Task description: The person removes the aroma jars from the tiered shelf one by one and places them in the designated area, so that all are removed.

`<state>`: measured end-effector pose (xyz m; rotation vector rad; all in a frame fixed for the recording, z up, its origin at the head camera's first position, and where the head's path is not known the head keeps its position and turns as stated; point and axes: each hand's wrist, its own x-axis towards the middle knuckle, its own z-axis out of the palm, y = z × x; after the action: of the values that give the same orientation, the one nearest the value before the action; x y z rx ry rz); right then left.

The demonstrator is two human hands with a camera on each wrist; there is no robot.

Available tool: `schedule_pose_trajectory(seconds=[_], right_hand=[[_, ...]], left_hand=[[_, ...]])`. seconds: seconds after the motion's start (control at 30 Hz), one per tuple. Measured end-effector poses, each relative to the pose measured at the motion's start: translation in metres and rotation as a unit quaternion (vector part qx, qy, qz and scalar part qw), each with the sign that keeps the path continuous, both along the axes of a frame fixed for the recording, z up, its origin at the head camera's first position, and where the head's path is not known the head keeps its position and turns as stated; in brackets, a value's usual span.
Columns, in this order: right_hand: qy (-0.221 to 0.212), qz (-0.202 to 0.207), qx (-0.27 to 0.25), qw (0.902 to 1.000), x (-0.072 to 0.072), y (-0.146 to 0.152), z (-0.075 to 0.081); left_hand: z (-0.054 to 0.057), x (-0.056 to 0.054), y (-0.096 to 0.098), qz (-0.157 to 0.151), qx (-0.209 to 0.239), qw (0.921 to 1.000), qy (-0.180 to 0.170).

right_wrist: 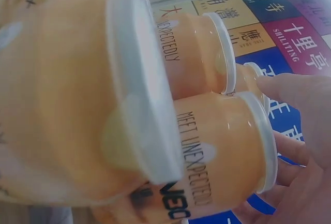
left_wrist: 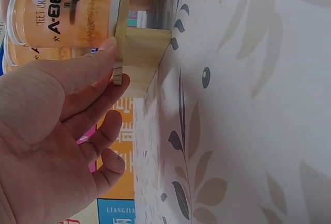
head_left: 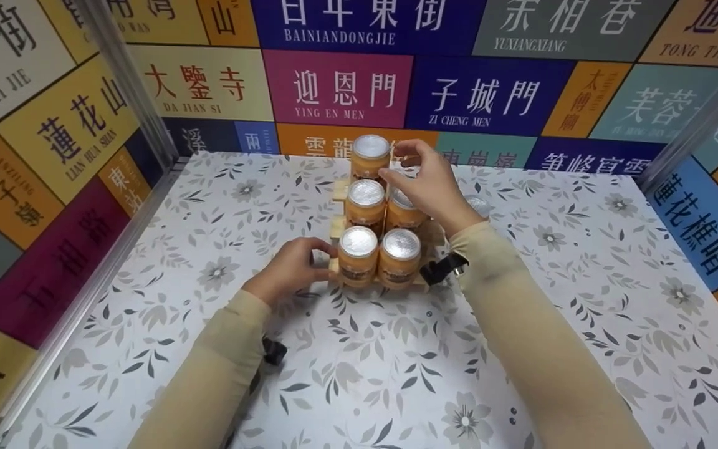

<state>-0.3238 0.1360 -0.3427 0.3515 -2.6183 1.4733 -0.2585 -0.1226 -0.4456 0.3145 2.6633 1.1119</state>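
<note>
Several orange cans with silver tops stand in rows on a stepped wooden rack (head_left: 338,227). My left hand (head_left: 290,269) is at the rack's front left corner. In the left wrist view, its thumb and index finger pinch the edge of the wooden board (left_wrist: 120,61) just beside a front can (left_wrist: 67,12). My right hand (head_left: 427,181) reaches over the rack to the rearmost can (head_left: 370,149). Its thumb and fingertips are spread apart, close at that can's right side. Below this hand, a middle-row can (head_left: 404,215) is partly covered.
Another silver-topped can (head_left: 478,204) shows behind the right wrist, mostly hidden. The table (head_left: 147,349) has a grey leaf-and-flower covering. Walls with coloured sign panels (head_left: 340,90) enclose it at the back and sides.
</note>
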Motion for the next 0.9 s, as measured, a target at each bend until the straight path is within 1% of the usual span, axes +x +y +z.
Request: schedule_pose_trajectory(seconds=[0.2,0.43,0.63,0.83,0.9], right_hand=[[-0.010,0.007,0.011,0.9999,-0.009,-0.010,0.003],[-0.022,0.004,0.025,0.9994,-0.016,-0.015,0.004],[-0.018,0.007,0.019,0.9996,-0.020,-0.019,0.007],[-0.016,0.004,0.005,0.9998,-0.022,-0.022,0.007],[-0.013,0.000,0.001,0.9999,-0.022,-0.022,0.006]], left_hand=[[0.000,-0.001,-0.001,0.003,-0.002,1.0000,0.004],[0.000,-0.001,-0.001,0.000,0.003,1.0000,0.003],[0.001,-0.002,0.000,0.005,0.003,0.9999,-0.008],[0.000,-0.002,-0.001,-0.002,0.005,1.0000,0.002],[-0.001,-0.001,-0.002,0.000,0.006,1.0000,0.002]])
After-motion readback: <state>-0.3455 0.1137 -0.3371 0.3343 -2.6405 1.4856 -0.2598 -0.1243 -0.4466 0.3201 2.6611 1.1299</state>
